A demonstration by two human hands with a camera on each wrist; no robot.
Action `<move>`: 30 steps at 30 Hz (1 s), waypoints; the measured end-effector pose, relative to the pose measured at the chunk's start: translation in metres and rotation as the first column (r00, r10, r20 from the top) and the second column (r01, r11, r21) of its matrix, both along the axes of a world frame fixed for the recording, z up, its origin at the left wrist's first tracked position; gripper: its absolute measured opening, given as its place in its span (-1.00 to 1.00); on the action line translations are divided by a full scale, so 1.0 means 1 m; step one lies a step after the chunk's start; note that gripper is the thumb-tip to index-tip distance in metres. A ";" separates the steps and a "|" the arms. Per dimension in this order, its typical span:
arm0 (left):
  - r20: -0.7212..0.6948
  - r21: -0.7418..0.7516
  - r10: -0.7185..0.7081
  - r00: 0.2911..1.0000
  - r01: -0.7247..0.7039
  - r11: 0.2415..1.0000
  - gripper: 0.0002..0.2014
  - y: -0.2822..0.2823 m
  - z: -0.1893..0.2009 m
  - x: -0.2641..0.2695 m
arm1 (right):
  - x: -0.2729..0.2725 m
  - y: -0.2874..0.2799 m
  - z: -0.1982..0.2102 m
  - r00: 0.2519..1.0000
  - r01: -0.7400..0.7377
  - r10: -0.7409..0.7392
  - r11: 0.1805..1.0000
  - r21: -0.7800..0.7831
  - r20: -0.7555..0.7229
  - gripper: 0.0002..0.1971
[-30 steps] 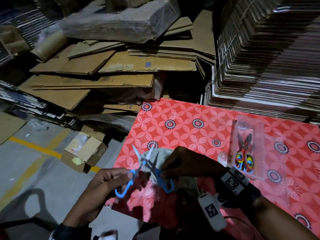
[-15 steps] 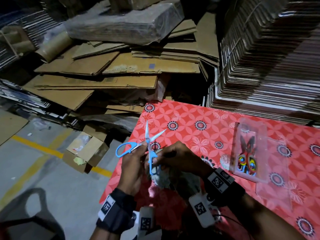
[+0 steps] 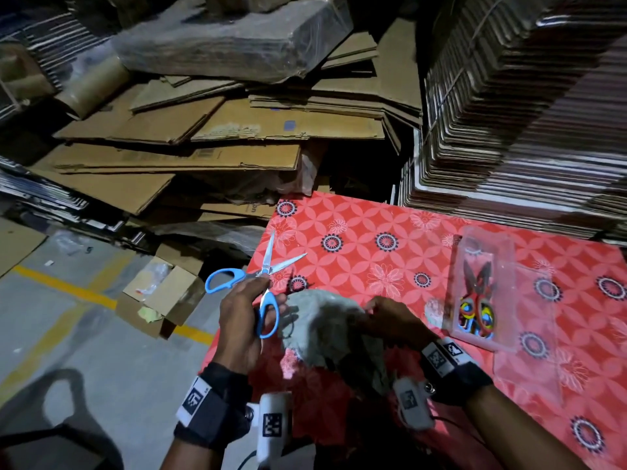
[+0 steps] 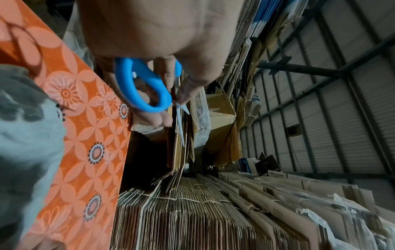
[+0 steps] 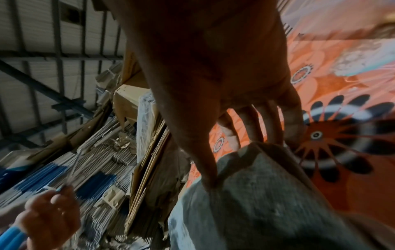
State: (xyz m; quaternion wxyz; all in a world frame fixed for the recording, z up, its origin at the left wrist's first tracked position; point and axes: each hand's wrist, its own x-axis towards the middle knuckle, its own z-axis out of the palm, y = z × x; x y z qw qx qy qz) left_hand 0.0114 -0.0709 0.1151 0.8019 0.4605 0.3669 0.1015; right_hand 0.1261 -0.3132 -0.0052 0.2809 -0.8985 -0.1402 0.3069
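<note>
My left hand grips blue-handled scissors near the pivot and lower loop, over the table's left edge. The steel blades stand apart and point up and away. In the left wrist view my fingers curl through the blue loop. Just to the right, my right hand pinches a fold of a crumpled grey cloth that lies on the red flowered table cover. The right wrist view shows thumb and fingers closed on the cloth.
A clear plastic box with red-and-yellow scissors lies at my right on the cover. Tied stacks of flat cardboard rise behind the table. Loose cardboard sheets and an open carton lie at the left on the grey floor.
My left hand turned over and lifted the scissors, blades now pointing up. My right hand let go of the scissors handle and moved right onto the grey cloth.
</note>
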 end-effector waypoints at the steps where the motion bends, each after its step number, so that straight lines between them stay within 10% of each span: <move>1: 0.005 0.009 -0.024 1.000 0.024 1.000 -0.92 -0.002 0.001 0.001 | 0.002 -0.001 0.000 1.000 -0.028 0.028 1.000 -0.003 -0.005 -0.74; 8: 0.043 0.061 -0.110 0.993 0.107 0.992 -0.98 -0.013 0.008 0.004 | 0.012 -0.021 0.017 0.997 0.041 -0.061 0.946 0.323 0.052 -0.58; 16: 0.113 0.225 -0.157 0.981 0.129 0.966 -0.91 -0.026 0.014 0.011 | 0.006 -0.028 0.076 0.837 0.362 -0.541 0.653 0.665 0.075 -0.91; 23: 0.200 0.430 -0.142 0.970 0.043 0.902 -0.92 -0.044 0.014 0.022 | -0.027 -0.003 0.142 0.859 0.287 -0.509 0.404 0.868 -0.047 -0.83; 27: 0.254 0.506 -0.154 0.955 0.005 0.863 -0.92 -0.051 0.022 0.023 | -0.037 0.016 0.150 0.926 0.207 -0.376 0.459 0.864 -0.022 -0.66; 30: 0.275 0.589 -0.165 0.947 -0.031 0.808 -0.88 -0.049 0.023 0.024 | -0.035 0.019 0.140 0.893 -0.059 -0.295 0.674 0.736 0.341 -0.58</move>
